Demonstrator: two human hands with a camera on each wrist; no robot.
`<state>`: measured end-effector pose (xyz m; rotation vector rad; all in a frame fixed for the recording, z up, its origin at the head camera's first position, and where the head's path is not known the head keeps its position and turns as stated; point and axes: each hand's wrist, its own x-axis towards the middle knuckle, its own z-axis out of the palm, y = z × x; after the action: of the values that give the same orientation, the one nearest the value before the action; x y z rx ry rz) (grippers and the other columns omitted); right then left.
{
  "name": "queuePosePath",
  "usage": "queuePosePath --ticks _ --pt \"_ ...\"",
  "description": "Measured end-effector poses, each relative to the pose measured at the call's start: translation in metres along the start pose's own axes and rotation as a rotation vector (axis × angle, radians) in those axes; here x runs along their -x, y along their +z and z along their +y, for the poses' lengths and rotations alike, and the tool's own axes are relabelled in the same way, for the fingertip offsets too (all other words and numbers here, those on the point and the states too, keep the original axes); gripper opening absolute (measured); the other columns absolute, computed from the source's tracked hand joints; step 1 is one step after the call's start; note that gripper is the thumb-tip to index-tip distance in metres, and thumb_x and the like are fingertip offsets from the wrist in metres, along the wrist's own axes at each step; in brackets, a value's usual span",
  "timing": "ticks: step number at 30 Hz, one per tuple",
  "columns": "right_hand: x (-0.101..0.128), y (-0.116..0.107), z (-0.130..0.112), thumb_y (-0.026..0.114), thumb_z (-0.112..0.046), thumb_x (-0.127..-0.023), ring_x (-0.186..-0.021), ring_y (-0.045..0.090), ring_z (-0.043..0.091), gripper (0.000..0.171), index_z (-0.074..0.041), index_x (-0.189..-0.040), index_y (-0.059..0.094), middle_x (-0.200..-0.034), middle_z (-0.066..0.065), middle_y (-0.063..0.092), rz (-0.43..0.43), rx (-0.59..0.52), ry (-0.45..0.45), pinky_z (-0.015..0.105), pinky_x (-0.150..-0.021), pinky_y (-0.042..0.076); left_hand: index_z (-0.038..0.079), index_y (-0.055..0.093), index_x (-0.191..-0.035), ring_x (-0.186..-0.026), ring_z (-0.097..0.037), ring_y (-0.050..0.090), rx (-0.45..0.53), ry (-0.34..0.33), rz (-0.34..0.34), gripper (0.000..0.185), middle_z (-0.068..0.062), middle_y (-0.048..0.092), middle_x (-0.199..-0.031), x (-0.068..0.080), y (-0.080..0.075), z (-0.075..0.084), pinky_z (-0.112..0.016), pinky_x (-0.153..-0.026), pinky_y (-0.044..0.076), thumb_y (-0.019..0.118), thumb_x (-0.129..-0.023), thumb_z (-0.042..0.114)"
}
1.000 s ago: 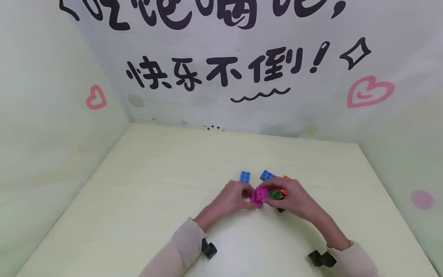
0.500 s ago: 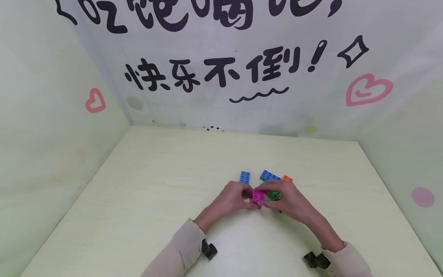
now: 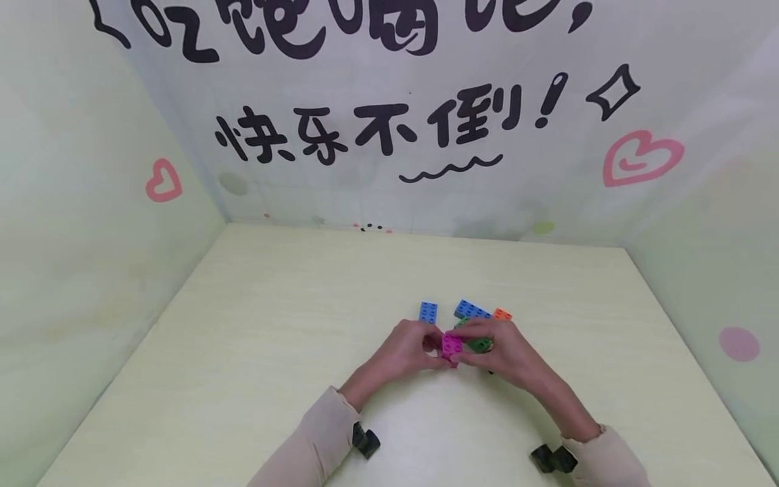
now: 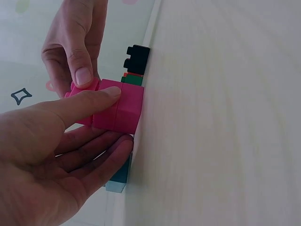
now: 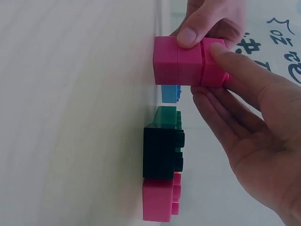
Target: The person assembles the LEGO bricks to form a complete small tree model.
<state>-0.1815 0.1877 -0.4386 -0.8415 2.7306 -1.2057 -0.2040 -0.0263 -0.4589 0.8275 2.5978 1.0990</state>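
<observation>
A stack of pink toy bricks (image 5: 176,68) stands on the table between both hands. My left hand (image 3: 409,348) holds its lower part, the thumb lying on the near side in the left wrist view. My right hand (image 3: 508,352) pinches the top pink brick (image 5: 212,70) between thumb and fingers. A thin seam shows under that brick; whether it is fully pressed down I cannot tell. Beside the stack, partly under the right hand, lie a green brick (image 3: 479,345) and a black brick (image 5: 157,153).
Behind the hands lie a blue brick (image 3: 429,312), a longer blue brick (image 3: 471,309) and an orange brick (image 3: 502,314). Another pink brick (image 5: 157,200) sits beside the black one in the right wrist view. Printed cloth walls (image 3: 353,196) enclose the table (image 3: 292,284).
My right hand has moved left and slightly down, bringing its pink brick over the stack that the left hand holds. The left hand has stayed nearly still. The orange brick shows more now.
</observation>
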Motion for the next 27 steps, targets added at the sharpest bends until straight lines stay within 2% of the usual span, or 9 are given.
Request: queuePosePath --ticks 8,12,21,24,27 --pt "0.000 -0.001 -0.003 0.079 -0.022 -0.080 -0.087 0.067 0.007 0.027 -0.021 -0.105 0.070 -0.098 -0.009 0.069 0.012 -0.105 0.003 0.034 -0.076 0.057 0.012 0.073 -0.096 -0.077 -0.007 0.064 0.018 0.007 0.014 0.028 0.001 0.072 -0.087 0.003 0.002 0.000 -0.013 -0.070 0.048 0.083 -0.075 0.028" --pt "0.000 0.000 -0.002 0.079 -0.022 -0.080 -0.087 0.067 0.007 0.025 -0.022 -0.104 0.071 -0.098 -0.010 0.069 0.010 -0.114 -0.010 0.030 -0.075 0.057 0.012 0.073 -0.096 -0.078 -0.007 0.064 0.017 0.006 0.012 0.028 0.001 0.072 -0.088 0.003 0.001 0.001 -0.013 -0.071 0.049 0.083 -0.075 0.027" --pt "0.000 0.001 -0.001 0.079 -0.020 -0.080 -0.089 0.067 0.005 0.026 -0.021 -0.105 0.071 -0.099 -0.011 0.070 0.018 -0.122 0.025 0.028 -0.076 0.057 0.013 0.072 -0.096 -0.080 -0.011 0.064 0.003 0.010 0.003 0.028 0.002 0.072 -0.089 0.001 0.000 0.002 -0.014 -0.072 0.048 0.083 -0.076 0.029" --pt "-0.001 0.001 -0.001 0.079 -0.019 -0.080 -0.089 0.067 0.005 0.027 -0.021 -0.105 0.071 -0.099 -0.011 0.070 0.016 -0.108 0.020 0.031 -0.077 0.057 0.013 0.072 -0.100 -0.082 -0.009 0.064 -0.010 0.015 -0.031 0.029 0.003 0.072 -0.091 0.003 -0.004 0.002 -0.013 -0.073 0.048 0.081 -0.077 0.030" --pt "-0.002 0.002 -0.002 0.080 -0.022 -0.079 -0.090 0.067 0.007 0.029 -0.021 -0.107 0.070 -0.100 -0.010 0.070 0.002 -0.093 0.041 0.034 -0.079 0.057 0.010 0.069 -0.111 -0.090 -0.011 0.065 0.003 -0.002 -0.087 0.032 0.000 0.071 -0.102 0.007 -0.018 0.005 -0.016 -0.079 0.050 0.077 -0.082 0.021"
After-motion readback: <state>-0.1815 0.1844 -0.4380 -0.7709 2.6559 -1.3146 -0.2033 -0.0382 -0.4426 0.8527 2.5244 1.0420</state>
